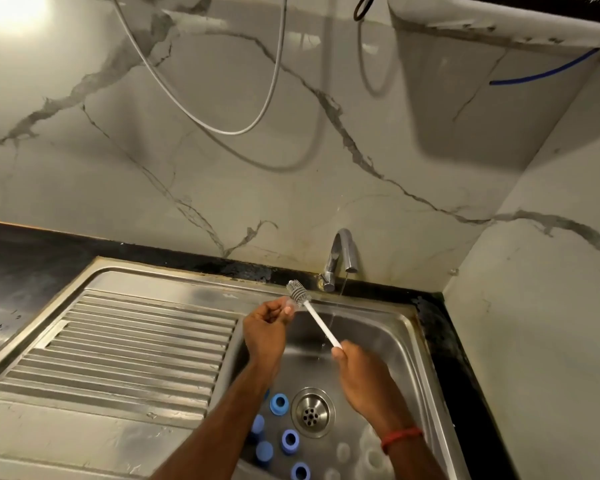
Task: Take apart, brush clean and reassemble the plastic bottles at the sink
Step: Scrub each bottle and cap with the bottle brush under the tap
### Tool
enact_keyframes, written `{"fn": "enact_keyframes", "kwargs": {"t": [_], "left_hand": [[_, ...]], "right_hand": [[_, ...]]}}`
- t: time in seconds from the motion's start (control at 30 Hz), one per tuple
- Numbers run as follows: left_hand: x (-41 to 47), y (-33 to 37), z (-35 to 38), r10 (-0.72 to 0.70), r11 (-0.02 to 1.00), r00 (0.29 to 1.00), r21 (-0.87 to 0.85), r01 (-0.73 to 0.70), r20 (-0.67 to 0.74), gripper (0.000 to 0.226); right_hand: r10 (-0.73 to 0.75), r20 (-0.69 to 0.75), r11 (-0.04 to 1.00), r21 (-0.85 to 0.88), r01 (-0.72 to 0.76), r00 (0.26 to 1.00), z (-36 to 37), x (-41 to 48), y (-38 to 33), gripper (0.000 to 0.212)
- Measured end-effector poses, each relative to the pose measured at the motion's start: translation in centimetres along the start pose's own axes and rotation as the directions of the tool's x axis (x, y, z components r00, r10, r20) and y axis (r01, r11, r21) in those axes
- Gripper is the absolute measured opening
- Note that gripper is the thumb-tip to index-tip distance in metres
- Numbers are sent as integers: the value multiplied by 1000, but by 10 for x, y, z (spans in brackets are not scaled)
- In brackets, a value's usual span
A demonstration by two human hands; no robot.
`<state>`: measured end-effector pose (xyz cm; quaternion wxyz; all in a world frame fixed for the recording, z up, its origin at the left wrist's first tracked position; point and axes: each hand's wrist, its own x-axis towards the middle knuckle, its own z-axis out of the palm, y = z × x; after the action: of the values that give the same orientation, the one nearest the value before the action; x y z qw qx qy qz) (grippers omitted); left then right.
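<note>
My right hand (352,362) grips the white handle of a bottle brush (317,318) over the sink basin (400,344). Its grey bristle head points up and left, beside my left hand. My left hand (267,323) pinches a small clear plastic piece (289,305) at its fingertips, right next to the bristles. Several blue bottle rings and caps (279,403) lie on the basin floor near the drain (312,412). Clear plastic pieces (373,457) lie at the basin's lower right, faint and hard to make out.
A steel tap (342,258) at the back runs a thin stream of water into the basin. A ribbed steel drainboard (136,348) lies to the left. A black counter edge (444,341) and marble walls close in the right side. A hose hangs on the back wall.
</note>
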<state>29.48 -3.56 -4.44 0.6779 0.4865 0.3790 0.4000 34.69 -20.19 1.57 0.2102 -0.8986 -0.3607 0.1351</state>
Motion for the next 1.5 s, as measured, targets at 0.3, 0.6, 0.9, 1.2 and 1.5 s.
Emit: {"fn": "enact_keyframes", "kwargs": {"t": [0.3,0.6,0.9,1.2,1.5], "left_hand": [[11,-2,-18,-260,903,965,-359,237,-17,25],[1,5,-7,-207,882,964,-396,257,167,23],[6,8,-4,23,999,998,-49,-20,58,24],[3,2,0,-1,1000,999,-6,1,33,16],[9,9,-4,-45,998,994,-41,41,-104,15]], "right_hand": [[52,29,987,148,-55,998,1,-17,22,35],[32,22,982,186,-35,999,6,-12,11,32],[-60,-76,996,-76,54,995,4,-11,5,27],[-61,-83,996,-71,55,995,5,-13,4,32],[-24,-33,999,-48,23,999,5,-22,-3,32]]}}
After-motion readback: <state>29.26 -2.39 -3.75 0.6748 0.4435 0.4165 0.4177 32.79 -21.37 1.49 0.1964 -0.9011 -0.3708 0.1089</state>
